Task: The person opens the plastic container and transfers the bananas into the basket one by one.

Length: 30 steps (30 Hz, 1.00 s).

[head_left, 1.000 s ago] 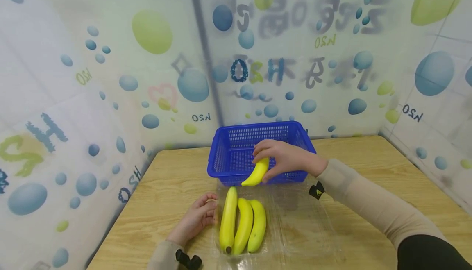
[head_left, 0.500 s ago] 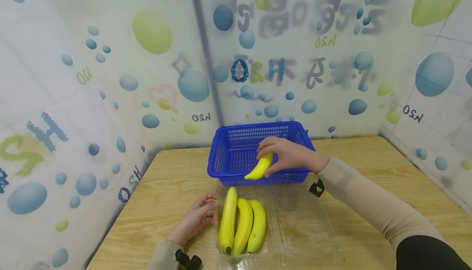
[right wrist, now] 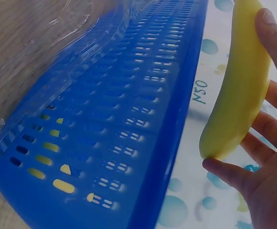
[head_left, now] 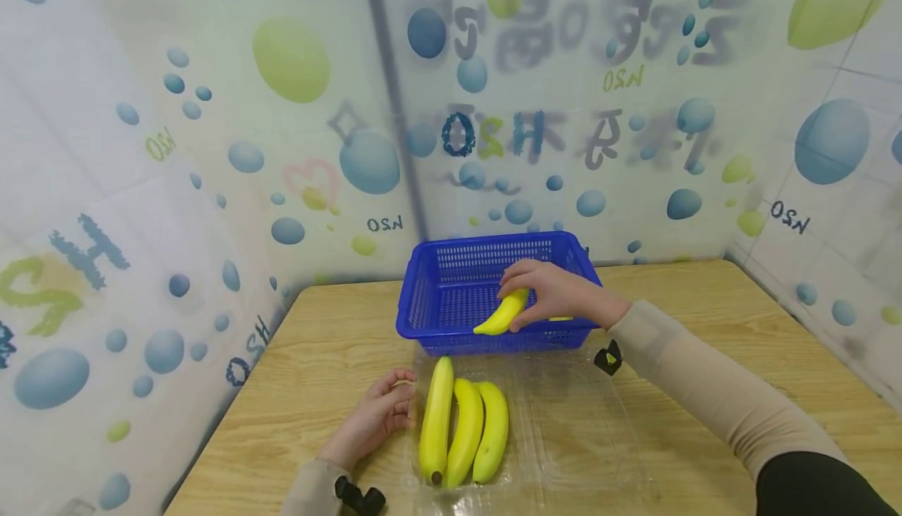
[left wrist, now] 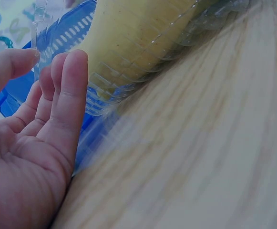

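Observation:
My right hand grips a banana above the front rim of a blue plastic basket. In the right wrist view, thumb and fingers hold the banana along its sides, apart from the basket wall. Three bananas lie side by side in the left half of a clear plastic clamshell box. My left hand rests at the box's left edge, its fingers relaxed. In the left wrist view, the thumb and fingertips of that hand are by the clear wall.
Yellow shows through the basket's slots, so something yellow lies inside at the right. The box and basket stand on a wooden table. Behind is a curtain with printed bubbles and letters.
My right hand has carried the banana slightly up and to the right, further over the basket. The left hand and the three bananas have stayed put.

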Motion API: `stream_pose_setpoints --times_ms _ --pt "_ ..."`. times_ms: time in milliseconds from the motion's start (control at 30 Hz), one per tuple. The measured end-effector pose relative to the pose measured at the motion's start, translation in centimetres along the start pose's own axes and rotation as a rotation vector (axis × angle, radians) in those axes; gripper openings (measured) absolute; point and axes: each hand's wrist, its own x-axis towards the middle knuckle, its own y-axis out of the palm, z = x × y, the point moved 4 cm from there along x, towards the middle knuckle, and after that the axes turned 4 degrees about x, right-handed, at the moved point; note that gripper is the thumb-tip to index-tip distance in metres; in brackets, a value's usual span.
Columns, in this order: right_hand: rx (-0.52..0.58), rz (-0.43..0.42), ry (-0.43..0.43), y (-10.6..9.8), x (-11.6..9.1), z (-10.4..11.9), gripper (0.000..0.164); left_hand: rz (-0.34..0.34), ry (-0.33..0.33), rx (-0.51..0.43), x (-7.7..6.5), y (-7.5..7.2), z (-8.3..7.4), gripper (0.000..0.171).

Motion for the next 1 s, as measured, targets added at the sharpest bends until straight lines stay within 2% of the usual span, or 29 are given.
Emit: stream_pose_setpoints --times_ms 200,833,1000 --pt "-0.009 -0.005 0.056 0.0 -0.2 -0.7 0.051 0.003 0.002 -0.010 0.0 0.0 0.0 0.013" --pt "-0.006 0.004 0.153 0.4 -0.5 -2.4 0.050 0.030 0.019 -0.019 0.0 0.0 -0.1 0.012" --pt "-0.007 0.006 0.167 0.5 -0.5 -2.9 0.050 0.014 0.005 -0.017 -0.1 0.0 -0.1 0.012"
